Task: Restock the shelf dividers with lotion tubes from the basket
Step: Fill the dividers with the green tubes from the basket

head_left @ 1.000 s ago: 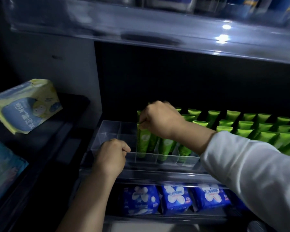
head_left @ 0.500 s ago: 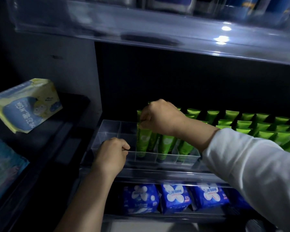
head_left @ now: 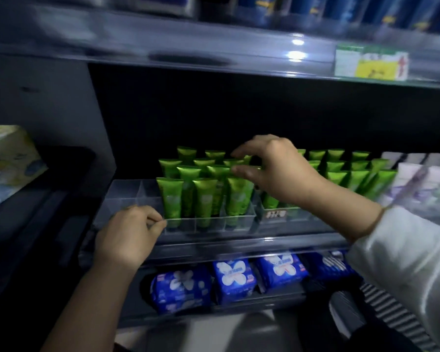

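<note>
Left hand (head_left: 130, 235): its grip is closed over the front left rim of the clear plastic divider tray (head_left: 137, 196), fingers curled onto the wall just beside the front-left tube.
Right hand (head_left: 274, 171): its grip is half open, thumb and forefinger apart, holding nothing. It hovers over the tube tops in the middle rows, and I cannot tell whether the fingertips touch them.
Bright green lotion tubes (head_left: 170, 196): they stand upright with crimped ends up, in rows inside the tray's compartments on the middle shelf. More of them stand to the right (head_left: 361, 179).
In the way: the right hand and wrist hide the tubes between the two groups, and the white sleeve (head_left: 404, 250) covers the shelf's right front.
Above: a yellow-and-green shelf label (head_left: 371, 63) sits on the upper shelf edge.
Below: blue packets with white flower prints (head_left: 181, 288) sit on the lower shelf.
Left: a soft yellow-and-blue pack (head_left: 8, 158) lies tilted on a dark side shelf.
Far right: pale white tubes (head_left: 412, 171), blurred, stand beside the green ones.
</note>
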`<state>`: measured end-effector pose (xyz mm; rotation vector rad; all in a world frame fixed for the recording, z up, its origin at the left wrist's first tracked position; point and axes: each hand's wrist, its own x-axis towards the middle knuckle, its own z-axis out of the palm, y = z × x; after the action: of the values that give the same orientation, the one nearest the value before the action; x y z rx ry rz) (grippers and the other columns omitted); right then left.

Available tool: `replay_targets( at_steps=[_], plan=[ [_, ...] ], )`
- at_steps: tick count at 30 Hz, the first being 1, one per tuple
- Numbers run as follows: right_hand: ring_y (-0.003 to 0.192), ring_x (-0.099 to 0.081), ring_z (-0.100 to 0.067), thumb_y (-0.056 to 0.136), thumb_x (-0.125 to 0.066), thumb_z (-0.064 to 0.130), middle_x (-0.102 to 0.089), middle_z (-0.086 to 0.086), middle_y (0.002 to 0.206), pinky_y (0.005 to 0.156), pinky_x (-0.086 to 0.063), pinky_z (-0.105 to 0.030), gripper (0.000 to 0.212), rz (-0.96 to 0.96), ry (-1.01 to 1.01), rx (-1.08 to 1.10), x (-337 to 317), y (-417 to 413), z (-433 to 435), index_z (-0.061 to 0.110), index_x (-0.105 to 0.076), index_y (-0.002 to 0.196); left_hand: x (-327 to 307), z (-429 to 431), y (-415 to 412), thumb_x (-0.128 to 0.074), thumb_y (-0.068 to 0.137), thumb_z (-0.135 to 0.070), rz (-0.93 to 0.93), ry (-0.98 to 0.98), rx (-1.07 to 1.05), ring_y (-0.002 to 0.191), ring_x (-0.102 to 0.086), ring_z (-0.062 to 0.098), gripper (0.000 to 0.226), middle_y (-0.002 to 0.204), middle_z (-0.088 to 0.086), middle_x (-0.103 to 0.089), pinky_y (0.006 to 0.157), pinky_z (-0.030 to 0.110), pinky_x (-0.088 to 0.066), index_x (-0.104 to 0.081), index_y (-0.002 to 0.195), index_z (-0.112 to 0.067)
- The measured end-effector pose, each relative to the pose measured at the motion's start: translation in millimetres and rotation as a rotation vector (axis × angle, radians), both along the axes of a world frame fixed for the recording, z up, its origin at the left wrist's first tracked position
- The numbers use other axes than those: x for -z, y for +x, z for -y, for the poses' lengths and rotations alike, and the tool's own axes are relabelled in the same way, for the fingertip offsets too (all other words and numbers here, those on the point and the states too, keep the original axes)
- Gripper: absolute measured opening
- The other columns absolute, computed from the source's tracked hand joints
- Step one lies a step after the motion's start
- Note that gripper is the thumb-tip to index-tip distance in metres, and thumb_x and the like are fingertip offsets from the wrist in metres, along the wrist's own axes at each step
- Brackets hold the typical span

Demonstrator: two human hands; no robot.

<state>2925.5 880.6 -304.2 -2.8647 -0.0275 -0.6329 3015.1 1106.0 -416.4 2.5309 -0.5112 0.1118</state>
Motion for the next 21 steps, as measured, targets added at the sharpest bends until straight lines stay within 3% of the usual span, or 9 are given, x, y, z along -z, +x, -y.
replay_targets(
  at_steps=[8, 15, 18, 21],
  plan=[
    [0.105, -0.06, -0.027, 0.082, -0.067, 0.03, -0.067, -0.009, 0.108, 0.084, -0.043, -0.03, 0.032, -0.233, 0.081, 0.369, 68.3, -164.4, 95.3, 0.012, -0.066, 0.109, 4.6, 59.1, -43.2, -0.072, 0.077, -0.03, 0.103, 0.136, 0.227, 0.081, -0.059, 0.024, 0.004, 0.076, -0.004, -0.058, 0.067, 0.037, -0.05, -0.07, 0.075, -0.027],
    [0.097, -0.06, -0.03, 0.083, -0.064, 0.032, -0.066, -0.007, 0.097, 0.078, -0.047, -0.035, 0.028, -0.336, 0.114, 0.619, 112.6, -275.8, 153.3, 0.015, -0.066, 0.105, 21.6, 145.4, -96.6, -0.075, 0.074, -0.028, 0.161, 0.139, 0.462, 0.08, -0.061, 0.03, 0.007, 0.079, 0.0, -0.064, 0.07, 0.04, -0.05, -0.072, 0.078, -0.024],
    [0.108, -0.056, -0.024, 0.087, -0.061, 0.036, -0.063, -0.003, 0.112, 0.085, -0.045, -0.033, 0.036, -0.346, 0.134, 0.696, 118.7, -310.0, 173.3, 0.018, -0.061, 0.118, 30.8, 186.5, -124.0, -0.065, 0.078, -0.039, 0.169, 0.131, 0.605, 0.079, -0.06, 0.029, 0.015, 0.08, -0.003, -0.063, 0.07, 0.041, -0.05, -0.071, 0.081, -0.025],
    [0.108, -0.057, -0.025, 0.085, -0.063, 0.035, -0.063, -0.004, 0.112, 0.087, -0.045, -0.033, 0.038, -0.353, 0.155, 0.76, 127.9, -341.4, 199.4, 0.017, -0.061, 0.118, 33.4, 229.9, -157.1, -0.054, 0.076, -0.044, 0.148, 0.097, 0.738, 0.08, -0.058, 0.024, 0.026, 0.082, -0.007, -0.063, 0.071, 0.037, -0.049, -0.071, 0.083, -0.026]
  ],
)
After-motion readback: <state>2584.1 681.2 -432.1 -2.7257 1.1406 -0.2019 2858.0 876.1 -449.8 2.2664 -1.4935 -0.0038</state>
